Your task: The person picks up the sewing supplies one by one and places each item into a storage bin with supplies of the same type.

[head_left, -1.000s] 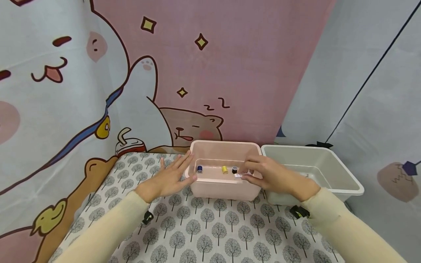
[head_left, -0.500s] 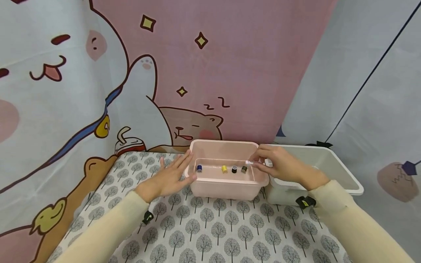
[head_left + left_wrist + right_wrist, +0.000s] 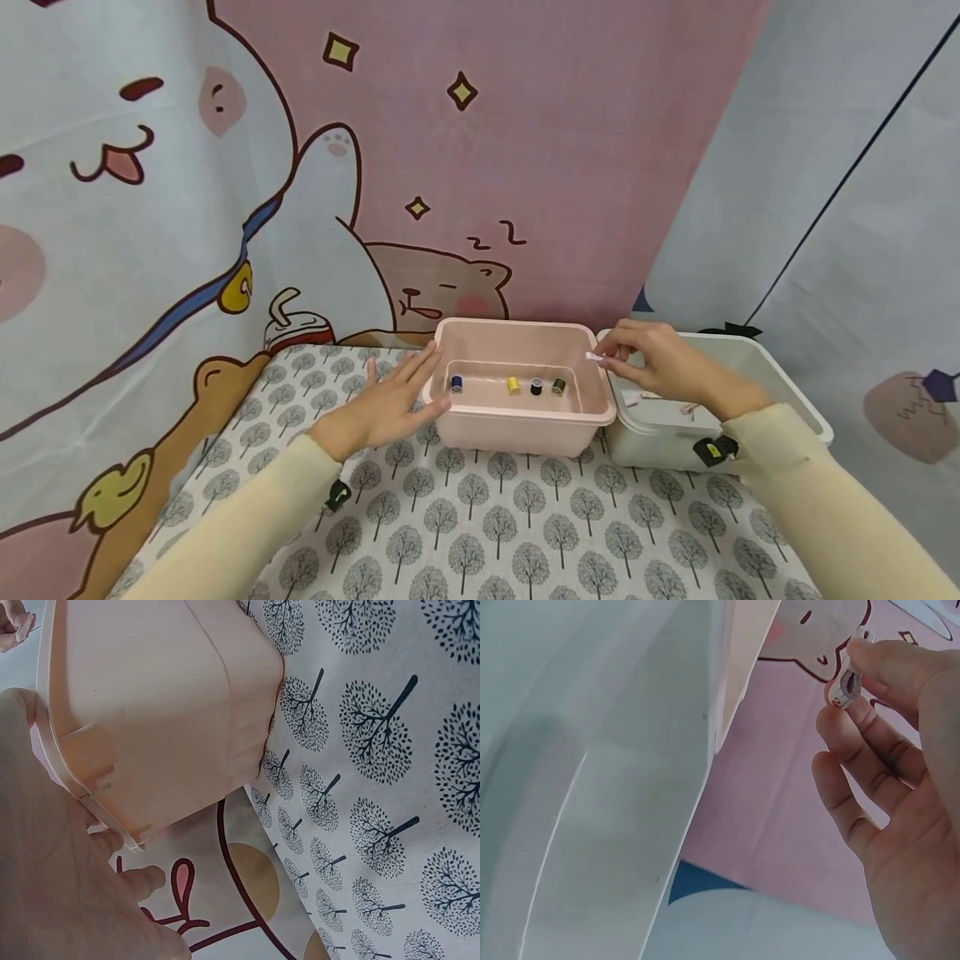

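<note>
My right hand [image 3: 652, 358] pinches a small rolled-up tape measure [image 3: 846, 688], white with red and dark marks, between thumb and fingertips. It is up over the spot where the two bins meet. My left hand [image 3: 386, 408] lies with straight, spread fingers against the left rim of the pink bin [image 3: 517, 429]; the left wrist view shows the thumb at that rim. On the pink bin's floor are thread spools: a blue one [image 3: 457, 384] at the left, then a yellow one [image 3: 513, 386], a black one [image 3: 536, 387] and an olive one [image 3: 558, 387] toward the right.
A light grey bin [image 3: 667, 446] stands right beside the pink one. On its floor lie a few small pale and brownish things [image 3: 688, 408]. Tree-print cloth [image 3: 465, 517] covers the table, and a cartoon curtain [image 3: 570, 167] hangs close behind both bins.
My right hand has risen out of the pink bin and moved right with the tape measure, uncovering the olive spool. My left hand has stayed on the rim.
</note>
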`<state>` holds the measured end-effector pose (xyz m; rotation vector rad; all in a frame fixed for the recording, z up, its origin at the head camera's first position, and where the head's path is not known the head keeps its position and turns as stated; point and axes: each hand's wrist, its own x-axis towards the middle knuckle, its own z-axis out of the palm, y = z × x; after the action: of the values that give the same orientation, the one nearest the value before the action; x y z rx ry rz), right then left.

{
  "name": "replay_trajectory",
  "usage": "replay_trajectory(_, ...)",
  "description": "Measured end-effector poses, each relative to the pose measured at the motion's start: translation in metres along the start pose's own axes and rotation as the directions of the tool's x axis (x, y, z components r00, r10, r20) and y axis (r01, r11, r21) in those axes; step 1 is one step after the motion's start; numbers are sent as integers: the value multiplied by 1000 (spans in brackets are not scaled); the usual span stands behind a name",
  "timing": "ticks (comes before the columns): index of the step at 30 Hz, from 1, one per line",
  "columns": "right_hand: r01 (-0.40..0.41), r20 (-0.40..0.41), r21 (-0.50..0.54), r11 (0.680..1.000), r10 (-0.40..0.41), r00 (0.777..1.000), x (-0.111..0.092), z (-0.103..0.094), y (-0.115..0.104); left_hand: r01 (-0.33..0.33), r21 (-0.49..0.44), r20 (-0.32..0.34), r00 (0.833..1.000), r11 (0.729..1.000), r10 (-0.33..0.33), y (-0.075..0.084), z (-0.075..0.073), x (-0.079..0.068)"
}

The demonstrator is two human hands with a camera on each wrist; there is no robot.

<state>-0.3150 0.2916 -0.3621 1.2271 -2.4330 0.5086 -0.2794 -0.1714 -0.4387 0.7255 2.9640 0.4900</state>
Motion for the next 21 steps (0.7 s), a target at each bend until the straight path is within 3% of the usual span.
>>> replay_trajectory(7,-19,-17,-52,998,18,1000,-7,-3,18,0,-3,-3,1000,1000,0,0,2,-2)
replay_trajectory(21,-154,35,-101,983,158,987,-23,-19,47,-3,37,-14,1000,999,3,1,2,0)
